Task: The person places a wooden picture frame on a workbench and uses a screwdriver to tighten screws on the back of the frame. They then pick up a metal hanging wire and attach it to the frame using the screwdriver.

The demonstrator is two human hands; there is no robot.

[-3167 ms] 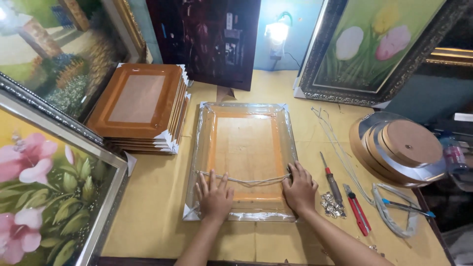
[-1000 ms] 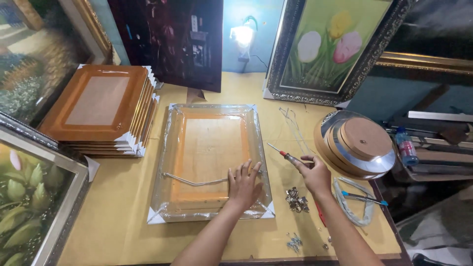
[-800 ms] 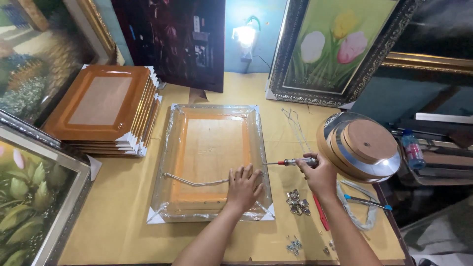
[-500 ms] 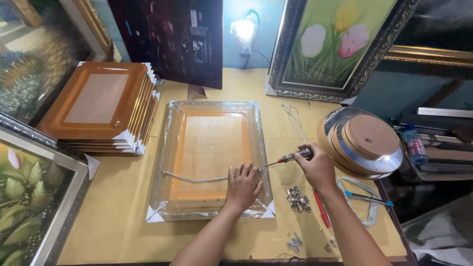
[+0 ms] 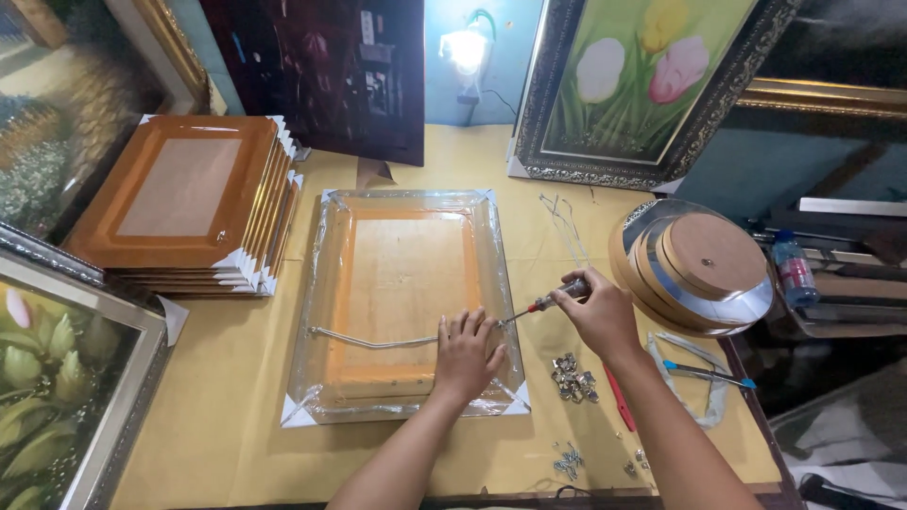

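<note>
Seen from above at a yellow-topped bench (image 5: 236, 378): plastic-wrapped picture frame (image 5: 406, 302) lying back-up at centre of the picture, orange backing board showing, grey hanging wire (image 5: 373, 342) stretched across its lower part. Left hand (image 5: 465, 357) pressed flat, fingers spread, on the frame's lower right area, over the wire's right end. Right hand (image 5: 595, 316) closed around the handle of a red-shanked screwdriver (image 5: 543, 302), tip angled down-left to the frame's right rail, just beside the left hand's fingertips. Step in hand, by the look of it: fastening the wire's right end to the rail. Next move likely calling for steady downward pressure and turning, with the frame held from sliding. Right of the frame, lower centre-right: small pile of metal hangers (image 5: 573, 378). Upper left: stack of wrapped orange frames (image 5: 189, 203). Right: round stacked discs (image 5: 699, 269).
</note>
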